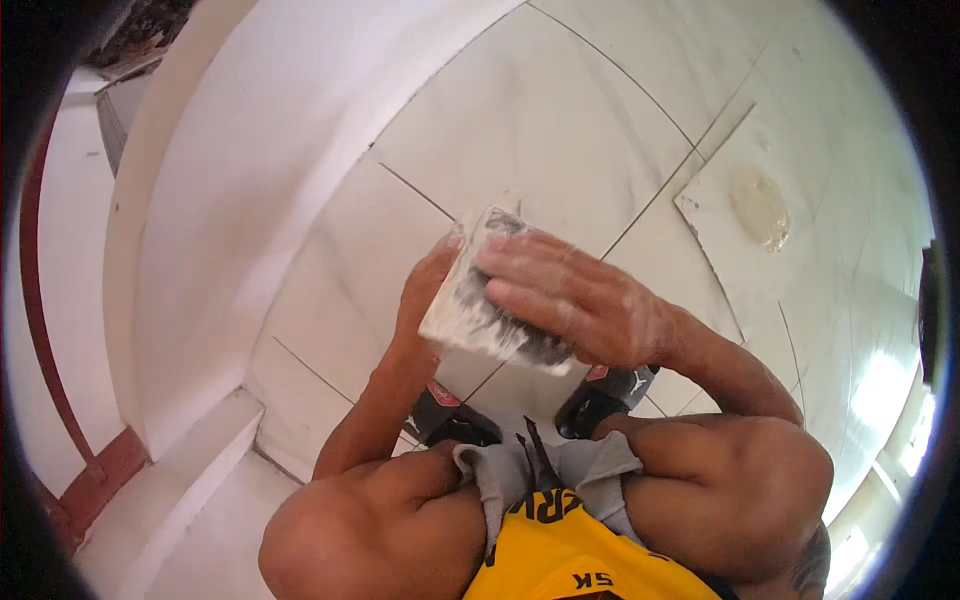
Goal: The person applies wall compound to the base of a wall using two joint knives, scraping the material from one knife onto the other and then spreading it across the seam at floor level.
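Above the floor in front of my knees is a rectangular slab [460, 312], tilted, its upper face smeared with white paste or powder and dark grey patches. My left hand [430, 283] grips its left edge, with the fingers mostly hidden behind it. Across the upper face lies my right hand [580, 300], fingers stretched flat and slightly blurred, dusted with white. The slab's underside is out of sight, so I cannot tell its exact kind.
White floor tiles [560, 110] with dark joints spread around me. To the right lies a pale flat board [720, 220] bearing a cream-coloured blob of paste [760, 207]. A white wall [240, 190] and a low white step [190, 470] stand left. My dark slippers [450, 418] are beneath my arms.
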A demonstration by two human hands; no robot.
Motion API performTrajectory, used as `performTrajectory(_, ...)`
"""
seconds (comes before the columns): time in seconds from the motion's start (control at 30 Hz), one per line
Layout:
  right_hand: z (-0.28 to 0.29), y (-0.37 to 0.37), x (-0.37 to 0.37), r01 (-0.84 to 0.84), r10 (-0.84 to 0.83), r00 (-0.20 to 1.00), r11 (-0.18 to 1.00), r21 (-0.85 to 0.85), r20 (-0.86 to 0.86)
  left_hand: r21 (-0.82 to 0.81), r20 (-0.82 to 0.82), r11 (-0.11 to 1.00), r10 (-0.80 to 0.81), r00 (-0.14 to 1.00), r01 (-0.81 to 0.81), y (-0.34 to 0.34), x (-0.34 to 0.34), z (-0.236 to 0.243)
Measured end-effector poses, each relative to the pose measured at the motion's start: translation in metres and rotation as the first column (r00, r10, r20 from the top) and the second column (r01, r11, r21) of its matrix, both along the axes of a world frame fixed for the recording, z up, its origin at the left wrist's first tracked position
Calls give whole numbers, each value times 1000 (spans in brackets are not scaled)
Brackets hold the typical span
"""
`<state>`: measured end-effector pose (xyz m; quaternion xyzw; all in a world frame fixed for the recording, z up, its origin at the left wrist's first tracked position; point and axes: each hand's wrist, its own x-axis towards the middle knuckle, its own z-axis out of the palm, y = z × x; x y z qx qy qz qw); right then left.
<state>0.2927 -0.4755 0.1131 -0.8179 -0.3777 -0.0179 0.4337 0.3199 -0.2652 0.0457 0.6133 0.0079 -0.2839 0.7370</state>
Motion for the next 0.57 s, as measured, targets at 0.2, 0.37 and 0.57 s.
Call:
performTrajectory(0.2,-14,9,1,-115,136,987,970,-214,82,-216,-433,935,166,886,-281,14,4,2)
performTrajectory(0.37,-24,-5,18,-196,228,971,928,-318,68,-114,-352,951,231,907,-287,32,4,3)
performTrajectory(0.57,-45,-38,51,-164,215,976,839,-518,40,94,-256,940,340,905,-327,70,15,20)
